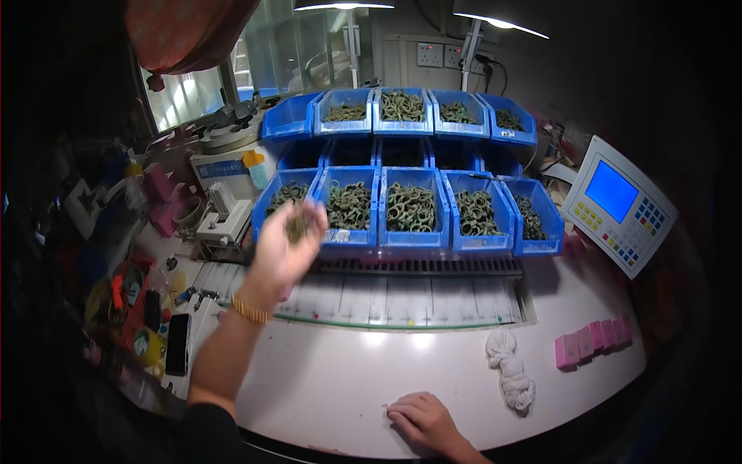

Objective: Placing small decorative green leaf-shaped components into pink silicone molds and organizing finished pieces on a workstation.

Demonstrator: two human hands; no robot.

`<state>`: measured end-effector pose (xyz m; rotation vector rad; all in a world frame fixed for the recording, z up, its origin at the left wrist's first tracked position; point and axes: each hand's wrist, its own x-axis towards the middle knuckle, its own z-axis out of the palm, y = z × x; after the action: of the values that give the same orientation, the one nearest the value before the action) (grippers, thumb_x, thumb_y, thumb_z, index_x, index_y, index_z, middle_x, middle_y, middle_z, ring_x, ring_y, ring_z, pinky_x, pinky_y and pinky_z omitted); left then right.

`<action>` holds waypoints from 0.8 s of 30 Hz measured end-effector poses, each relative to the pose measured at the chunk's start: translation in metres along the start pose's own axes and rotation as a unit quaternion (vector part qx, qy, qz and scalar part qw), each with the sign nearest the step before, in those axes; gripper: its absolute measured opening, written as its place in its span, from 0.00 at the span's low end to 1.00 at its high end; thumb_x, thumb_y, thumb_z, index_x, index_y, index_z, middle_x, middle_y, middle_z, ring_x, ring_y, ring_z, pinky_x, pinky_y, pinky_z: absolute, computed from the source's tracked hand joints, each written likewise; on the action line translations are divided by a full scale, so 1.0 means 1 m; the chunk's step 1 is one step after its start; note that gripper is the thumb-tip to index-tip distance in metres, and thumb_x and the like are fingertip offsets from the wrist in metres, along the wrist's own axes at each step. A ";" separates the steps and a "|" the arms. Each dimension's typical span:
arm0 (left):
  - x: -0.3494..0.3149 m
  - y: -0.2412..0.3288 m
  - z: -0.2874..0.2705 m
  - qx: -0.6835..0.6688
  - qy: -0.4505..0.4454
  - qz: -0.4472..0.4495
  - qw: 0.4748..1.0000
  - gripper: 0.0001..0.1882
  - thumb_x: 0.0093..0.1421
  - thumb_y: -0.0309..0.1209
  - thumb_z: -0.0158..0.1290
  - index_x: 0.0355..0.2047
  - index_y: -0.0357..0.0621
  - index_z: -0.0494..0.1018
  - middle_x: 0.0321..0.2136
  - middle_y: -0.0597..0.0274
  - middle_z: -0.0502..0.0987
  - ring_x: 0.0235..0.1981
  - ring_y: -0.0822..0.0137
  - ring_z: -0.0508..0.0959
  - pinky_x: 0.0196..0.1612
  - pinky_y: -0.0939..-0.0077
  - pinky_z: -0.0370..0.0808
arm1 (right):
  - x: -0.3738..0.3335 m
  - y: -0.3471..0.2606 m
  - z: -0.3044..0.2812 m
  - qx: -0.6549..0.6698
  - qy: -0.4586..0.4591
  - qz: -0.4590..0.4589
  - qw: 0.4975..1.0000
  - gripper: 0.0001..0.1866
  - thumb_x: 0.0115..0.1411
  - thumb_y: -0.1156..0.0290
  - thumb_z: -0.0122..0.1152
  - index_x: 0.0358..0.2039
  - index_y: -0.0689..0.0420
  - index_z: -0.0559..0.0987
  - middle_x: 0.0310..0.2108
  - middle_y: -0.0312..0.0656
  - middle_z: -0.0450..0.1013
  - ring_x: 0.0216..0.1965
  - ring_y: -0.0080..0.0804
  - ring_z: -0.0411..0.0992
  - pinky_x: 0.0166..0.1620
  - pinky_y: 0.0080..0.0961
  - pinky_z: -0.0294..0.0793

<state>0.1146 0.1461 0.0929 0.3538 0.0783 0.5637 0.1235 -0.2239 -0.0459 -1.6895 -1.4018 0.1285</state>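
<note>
My left hand (280,251) is raised in front of the lower row of blue bins, its fingers curled around a small clump of dark green ring-shaped pieces (296,226). Just behind it stand the leftmost lower bin (263,220) and the bin beside it (375,205), both filled with similar green rings. My right hand (421,417) rests near the front edge of the white table (332,379). Its fingers are drawn together and curled at the tips; whether anything small is pinched there I cannot make out.
Behind the bins, two lamps shine down. A panel with a blue screen (614,189) stands at right, with pink blocks (595,344) and a twisted white cloth (510,371) nearer. A black phone (178,344) and clutter lie left. A dark slotted grille (421,267) runs below the bins.
</note>
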 end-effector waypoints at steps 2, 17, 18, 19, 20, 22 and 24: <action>0.099 0.028 0.043 0.067 -0.129 0.038 0.989 0.17 0.73 0.35 0.42 0.43 0.30 0.72 0.34 0.46 0.76 0.41 0.52 0.79 0.48 0.56 0.80 | -0.013 0.004 0.002 -0.043 -0.001 -0.012 0.999 0.09 0.55 0.74 0.64 0.37 0.60 0.81 0.33 0.48 0.77 0.36 0.46 0.74 0.40 0.41 0.73; 0.137 0.022 0.038 0.584 -0.076 0.350 0.729 0.19 0.69 0.33 0.50 0.56 0.38 0.73 0.55 0.57 0.75 0.58 0.68 0.72 0.64 0.69 0.63 | -0.008 0.020 -0.013 -0.018 0.066 -0.034 0.997 0.10 0.56 0.71 0.65 0.40 0.57 0.80 0.40 0.41 0.76 0.46 0.39 0.74 0.56 0.39 0.71; 0.102 -0.004 0.034 0.582 -0.059 0.304 0.752 0.19 0.69 0.33 0.49 0.56 0.37 0.72 0.55 0.59 0.75 0.58 0.69 0.71 0.64 0.70 0.63 | -0.014 0.019 -0.026 -0.110 0.094 -0.008 0.989 0.11 0.56 0.71 0.64 0.41 0.55 0.80 0.44 0.39 0.76 0.52 0.38 0.72 0.62 0.43 0.66; 0.070 -0.019 0.026 0.613 -0.065 0.257 0.744 0.18 0.69 0.33 0.50 0.55 0.37 0.73 0.55 0.58 0.75 0.57 0.69 0.72 0.63 0.70 0.63 | -0.020 0.021 -0.038 -0.195 0.142 -0.002 0.970 0.12 0.56 0.70 0.64 0.42 0.54 0.81 0.45 0.39 0.76 0.54 0.39 0.71 0.65 0.47 0.63; 0.044 -0.035 0.016 0.640 -0.073 0.210 0.735 0.17 0.68 0.33 0.50 0.54 0.37 0.74 0.55 0.58 0.75 0.57 0.69 0.72 0.62 0.71 0.63 | -0.029 0.024 -0.053 -0.278 0.171 0.024 0.945 0.13 0.55 0.70 0.65 0.42 0.53 0.82 0.47 0.39 0.76 0.54 0.41 0.70 0.64 0.47 0.63; -0.004 -0.070 -0.003 0.683 -0.070 0.160 0.709 0.14 0.67 0.30 0.51 0.48 0.35 0.77 0.52 0.57 0.77 0.54 0.69 0.74 0.59 0.74 0.66 | -0.035 0.027 -0.082 -0.369 0.236 0.118 0.891 0.18 0.53 0.68 0.69 0.45 0.57 0.81 0.49 0.43 0.75 0.53 0.41 0.69 0.60 0.46 0.65; -0.036 -0.105 -0.014 0.689 -0.093 0.090 0.713 0.11 0.65 0.26 0.52 0.43 0.35 0.80 0.48 0.57 0.79 0.50 0.69 0.76 0.56 0.75 0.68 | -0.044 0.027 -0.103 -0.395 0.227 0.203 0.867 0.23 0.53 0.67 0.65 0.51 0.57 0.78 0.43 0.43 0.73 0.49 0.43 0.69 0.57 0.44 0.66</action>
<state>0.1355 0.0482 0.0424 1.9171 0.2732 0.5709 0.1884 -0.3159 -0.0241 -2.4606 -0.7394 -0.6639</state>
